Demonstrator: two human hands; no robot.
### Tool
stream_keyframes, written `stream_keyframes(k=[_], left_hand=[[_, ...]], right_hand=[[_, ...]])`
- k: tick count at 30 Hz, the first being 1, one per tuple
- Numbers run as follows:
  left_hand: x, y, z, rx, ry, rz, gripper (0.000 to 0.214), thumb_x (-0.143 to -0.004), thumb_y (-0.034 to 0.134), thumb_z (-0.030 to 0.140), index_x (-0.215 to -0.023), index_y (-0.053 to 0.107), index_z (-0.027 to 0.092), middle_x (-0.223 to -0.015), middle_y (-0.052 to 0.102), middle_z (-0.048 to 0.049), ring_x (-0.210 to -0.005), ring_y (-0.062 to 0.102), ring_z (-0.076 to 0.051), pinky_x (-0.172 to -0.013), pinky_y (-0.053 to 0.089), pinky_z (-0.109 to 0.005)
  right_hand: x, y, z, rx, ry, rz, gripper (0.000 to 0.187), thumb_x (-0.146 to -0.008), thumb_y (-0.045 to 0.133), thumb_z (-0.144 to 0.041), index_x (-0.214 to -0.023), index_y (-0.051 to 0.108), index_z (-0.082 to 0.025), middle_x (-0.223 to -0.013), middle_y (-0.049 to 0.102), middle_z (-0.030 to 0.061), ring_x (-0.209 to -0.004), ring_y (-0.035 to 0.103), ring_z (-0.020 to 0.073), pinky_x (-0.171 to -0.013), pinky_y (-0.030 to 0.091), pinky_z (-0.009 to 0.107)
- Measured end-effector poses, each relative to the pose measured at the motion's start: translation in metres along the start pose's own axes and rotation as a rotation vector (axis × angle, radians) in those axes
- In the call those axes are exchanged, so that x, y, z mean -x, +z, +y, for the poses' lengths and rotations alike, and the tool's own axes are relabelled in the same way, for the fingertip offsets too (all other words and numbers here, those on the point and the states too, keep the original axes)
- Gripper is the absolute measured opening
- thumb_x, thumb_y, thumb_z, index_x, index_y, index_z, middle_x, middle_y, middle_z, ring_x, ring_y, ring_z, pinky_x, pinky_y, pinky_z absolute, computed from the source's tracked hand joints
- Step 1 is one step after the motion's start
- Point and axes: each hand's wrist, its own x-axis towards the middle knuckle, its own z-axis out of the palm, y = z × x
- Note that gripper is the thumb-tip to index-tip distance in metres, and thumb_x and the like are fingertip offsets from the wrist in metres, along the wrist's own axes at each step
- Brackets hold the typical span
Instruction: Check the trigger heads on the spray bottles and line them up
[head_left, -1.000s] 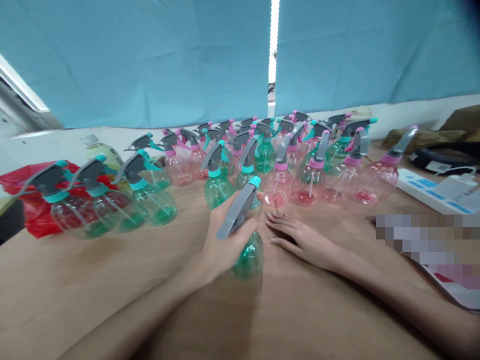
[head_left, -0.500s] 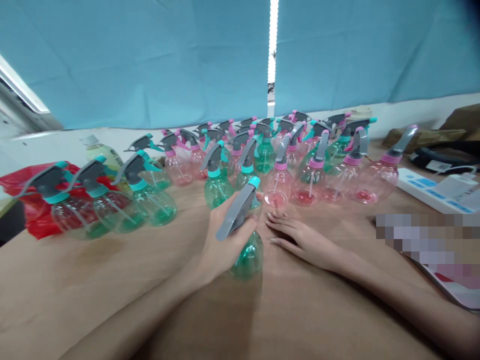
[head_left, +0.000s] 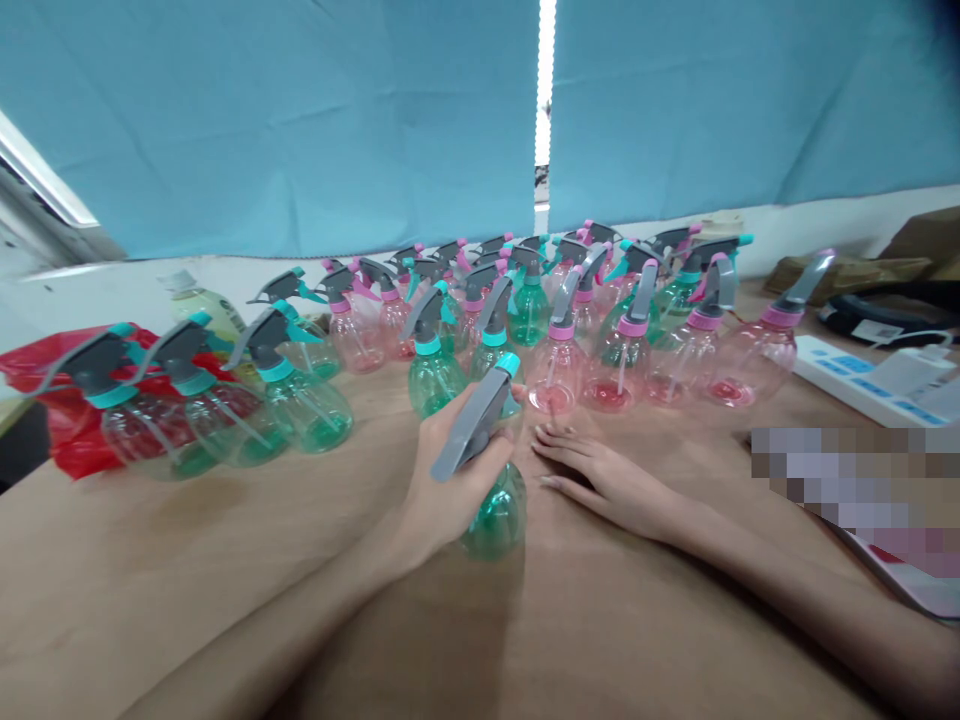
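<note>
My left hand [head_left: 442, 470] is wrapped round the neck of a green spray bottle [head_left: 496, 515] with a grey trigger head and a turquoise nozzle. The bottle stands on the wooden table, its neck mostly hidden by my fingers. My right hand [head_left: 607, 480] lies palm down on the table just right of it, fingers stretched out and holding nothing. Beyond my right fingertips stands a pink spray bottle [head_left: 556, 375] with a grey head. A green spray bottle [head_left: 436, 378] is behind my left hand.
Several pink and green spray bottles [head_left: 694, 365] crowd the back of the table [head_left: 405, 640]. Three green ones [head_left: 311, 410] stand at left by a red plastic bag [head_left: 79, 430] and a pale bottle [head_left: 206, 310]. On the right are a power strip [head_left: 847, 375], a black coil [head_left: 900, 310] and a blurred-out device.
</note>
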Motion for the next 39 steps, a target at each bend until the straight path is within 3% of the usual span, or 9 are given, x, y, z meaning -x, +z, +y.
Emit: stream_keyframes(k=[3, 18, 25, 29, 39], left_hand=[[-0.0003, 0.0002, 0.0, -0.012, -0.002, -0.004, 0.034, -0.079, 0.052, 0.019, -0.112, 0.063, 0.02, -0.076, 0.062, 0.0017, -0.071, 0.058, -0.015, -0.066, 0.044, -0.028], [-0.0006, 0.0001, 0.0016, -0.017, -0.007, -0.001, 0.031, -0.079, 0.054, 0.021, -0.108, 0.063, 0.021, -0.08, 0.063, 0.001, -0.065, 0.054, -0.014, -0.064, 0.043, -0.028], [0.0001, -0.0006, 0.0002, -0.023, -0.026, -0.016, 0.032, -0.079, 0.053, 0.021, -0.11, 0.063, 0.022, -0.064, 0.053, 0.0038, -0.064, 0.055, -0.015, -0.058, 0.04, -0.027], [0.0006, -0.0012, -0.0013, -0.032, -0.017, -0.021, 0.034, -0.08, 0.052, 0.018, -0.112, 0.062, 0.023, -0.068, 0.057, 0.0034, -0.066, 0.055, -0.015, -0.062, 0.042, -0.028], [-0.0007, -0.0042, -0.0008, -0.001, -0.017, -0.076, 0.019, -0.074, 0.052, 0.02, -0.09, 0.061, 0.02, -0.064, 0.052, 0.0023, -0.062, 0.053, -0.015, -0.061, 0.043, -0.028]], right_hand=[[0.0, -0.0003, -0.0006, -0.004, 0.005, 0.0, 0.055, -0.096, 0.041, -0.051, -0.139, 0.048, -0.018, -0.147, 0.044, 0.0092, -0.137, 0.038, 0.0256, -0.113, 0.032, 0.049], [0.0, -0.0001, 0.0001, 0.004, 0.006, -0.006, 0.054, -0.096, 0.04, -0.051, -0.139, 0.048, -0.018, -0.147, 0.044, 0.0089, -0.137, 0.038, 0.025, -0.113, 0.032, 0.048], [0.0002, -0.0008, -0.0011, -0.026, -0.001, 0.012, 0.053, -0.096, 0.042, -0.05, -0.139, 0.048, -0.02, -0.146, 0.045, 0.0096, -0.137, 0.039, 0.0262, -0.113, 0.032, 0.05], [0.0001, -0.0008, -0.0016, -0.033, -0.008, 0.025, 0.052, -0.095, 0.044, -0.05, -0.139, 0.048, -0.022, -0.146, 0.045, 0.0088, -0.136, 0.039, 0.0262, -0.112, 0.033, 0.05], [-0.0004, -0.0016, -0.0018, 0.014, 0.002, -0.004, 0.056, -0.096, 0.04, -0.05, -0.139, 0.048, -0.015, -0.146, 0.044, 0.0109, -0.137, 0.038, 0.0255, -0.114, 0.032, 0.047]])
